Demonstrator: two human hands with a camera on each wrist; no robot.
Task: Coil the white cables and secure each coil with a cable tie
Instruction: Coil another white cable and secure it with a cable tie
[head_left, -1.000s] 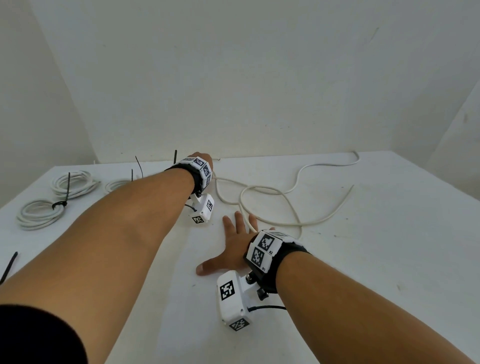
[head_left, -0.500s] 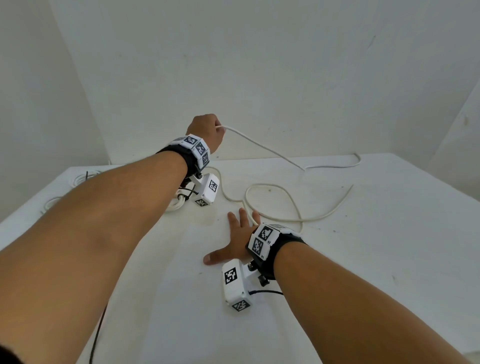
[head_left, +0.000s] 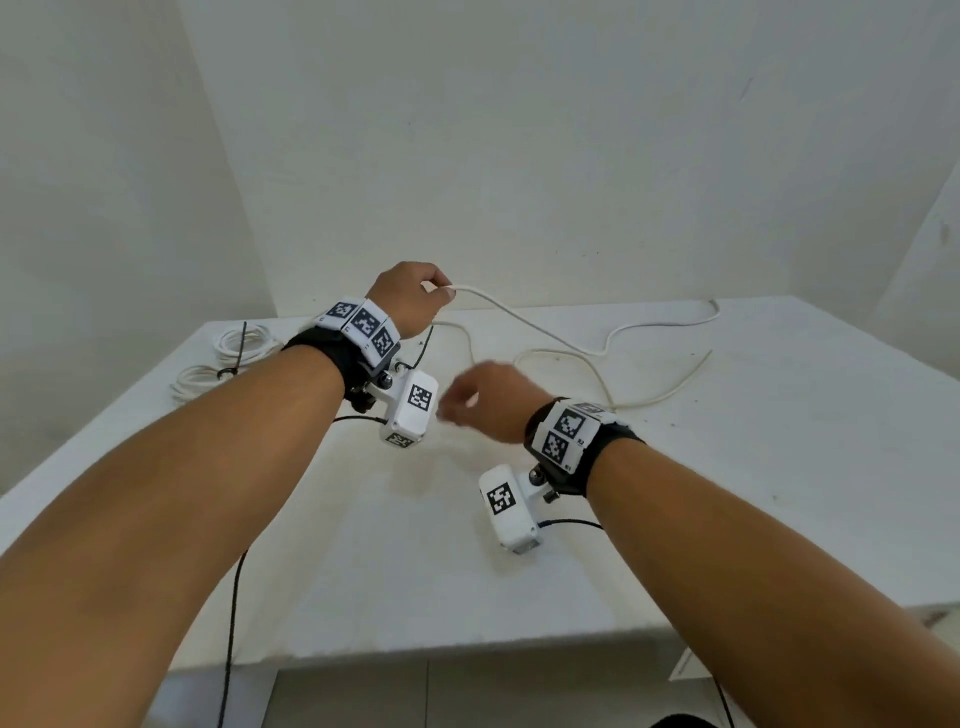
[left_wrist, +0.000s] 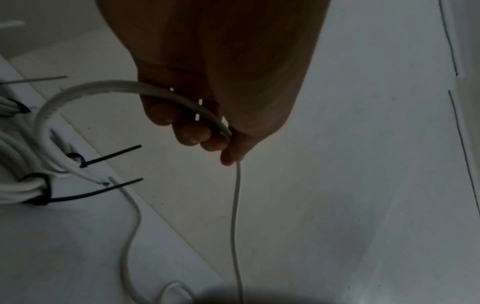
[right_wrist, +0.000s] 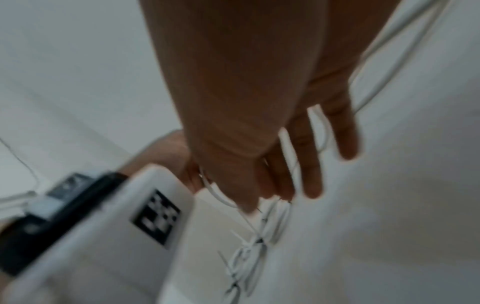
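My left hand (head_left: 435, 291) is raised above the far side of the table and grips one end of a loose white cable (head_left: 540, 332). From there the cable runs down to the right and lies in loose loops on the table. In the left wrist view the fingers (left_wrist: 192, 133) curl round the cable (left_wrist: 235, 205), and a short curved tail sticks out to the left. My right hand (head_left: 462, 408) is blurred and hovers above the table, just right of the left wrist. Its fingers (right_wrist: 311, 174) hang relaxed and hold nothing.
Two tied white coils (head_left: 241, 343) (head_left: 200, 376) with black cable ties lie at the table's far left; the left wrist view shows these coils (left_wrist: 23, 170) too. The white table (head_left: 779, 467) stands in a corner of white walls, its near edge low in the head view.
My right hand has lifted off the table, where it lay flat, and moved left toward the left wrist. My left hand still holds the cable end up in the air.
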